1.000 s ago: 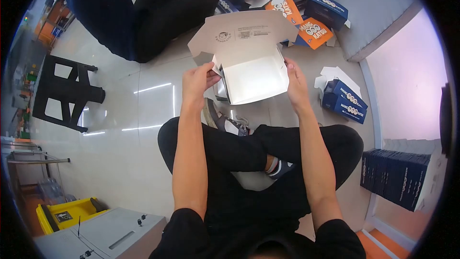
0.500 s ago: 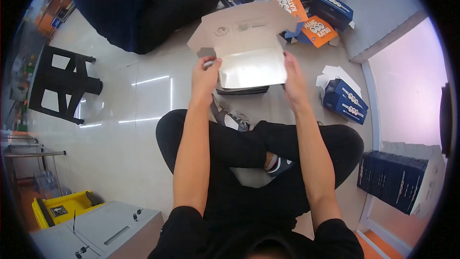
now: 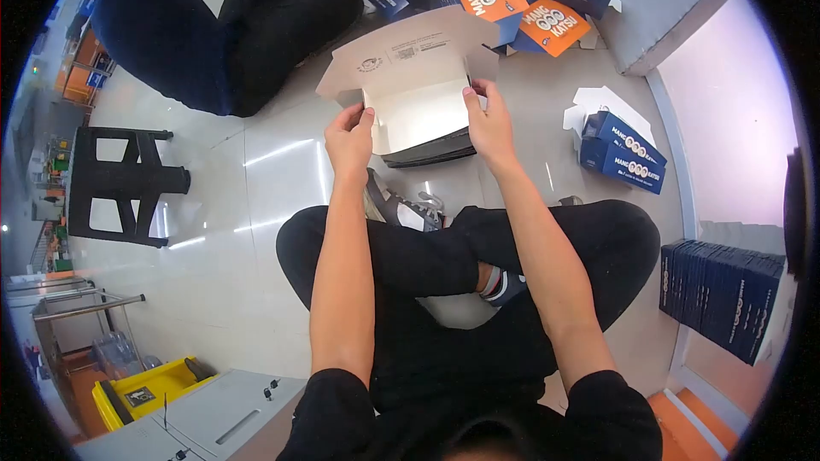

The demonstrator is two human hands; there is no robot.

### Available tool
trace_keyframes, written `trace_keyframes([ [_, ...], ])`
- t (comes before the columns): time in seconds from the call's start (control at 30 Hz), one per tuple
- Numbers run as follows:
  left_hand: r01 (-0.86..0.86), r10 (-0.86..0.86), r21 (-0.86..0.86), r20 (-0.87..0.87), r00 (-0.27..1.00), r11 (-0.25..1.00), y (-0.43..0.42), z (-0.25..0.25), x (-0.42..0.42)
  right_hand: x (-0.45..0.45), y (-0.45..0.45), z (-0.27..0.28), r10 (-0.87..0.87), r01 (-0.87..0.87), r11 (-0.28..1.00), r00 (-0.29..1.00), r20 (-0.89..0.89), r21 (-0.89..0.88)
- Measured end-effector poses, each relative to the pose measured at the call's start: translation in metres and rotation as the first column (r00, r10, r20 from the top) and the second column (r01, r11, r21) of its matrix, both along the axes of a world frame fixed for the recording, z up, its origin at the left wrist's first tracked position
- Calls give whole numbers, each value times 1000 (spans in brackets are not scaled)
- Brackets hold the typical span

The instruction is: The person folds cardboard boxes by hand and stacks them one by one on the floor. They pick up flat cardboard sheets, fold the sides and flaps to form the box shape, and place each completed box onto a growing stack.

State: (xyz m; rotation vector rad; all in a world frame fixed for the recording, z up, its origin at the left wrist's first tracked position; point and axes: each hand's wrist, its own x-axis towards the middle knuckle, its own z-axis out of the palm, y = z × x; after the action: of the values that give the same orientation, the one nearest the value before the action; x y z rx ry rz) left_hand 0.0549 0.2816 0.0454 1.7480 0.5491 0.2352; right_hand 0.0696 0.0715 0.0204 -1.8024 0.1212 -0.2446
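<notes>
In front of my crossed legs is a cardboard box (image 3: 418, 111) with a pale inside, its wide printed lid flap (image 3: 401, 51) standing up at the far side. My left hand (image 3: 348, 138) pinches the box's left side wall, thumb on the inner edge. At the opposite wall, my right hand (image 3: 491, 126) grips the right side the same way. Beneath the box lies a stack of dark flat cardboard (image 3: 431, 154). The fingers behind the walls are partly hidden.
Navy and orange boxes (image 3: 547, 26) lie heaped at the far side, beside another person's dark-clothed legs (image 3: 248, 43). Two navy boxes (image 3: 622, 154) sit at right, near a stack of flat navy cartons (image 3: 722, 294). A black stool (image 3: 128, 183) and grey cabinet (image 3: 231, 418) are at left.
The box's side walls now stand more upright, and its floor is seen deeper inside. My right hand has moved left and up along the wall. The whole view has shifted slightly.
</notes>
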Motion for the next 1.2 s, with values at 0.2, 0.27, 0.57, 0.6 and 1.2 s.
trace_keyframes([
  [0.2, 21, -19, 117, -13, 1000, 993, 0, -21, 0, -7, -4, 4, -52, 72, 983, 992, 118, -171],
  [0.27, -1, 6, 184, -27, 1000, 983, 1, -27, 0, -11, -2, 2, -2, 39, 959, 991, 131, -279],
  [0.57, -158, -61, 835, 223, 973, 527, -11, -40, -8, -16, -2, 11, 148, -157, 911, 988, -53, -380],
  [0.6, 30, -350, 849, 185, 918, 527, -27, -15, -16, -13, -3, 8, 129, -140, 915, 990, -54, -378],
  [1.2, 498, -747, 766, -36, 664, 405, -79, 0, -18, -9, -25, -27, 251, -190, 914, 959, 131, -359],
])
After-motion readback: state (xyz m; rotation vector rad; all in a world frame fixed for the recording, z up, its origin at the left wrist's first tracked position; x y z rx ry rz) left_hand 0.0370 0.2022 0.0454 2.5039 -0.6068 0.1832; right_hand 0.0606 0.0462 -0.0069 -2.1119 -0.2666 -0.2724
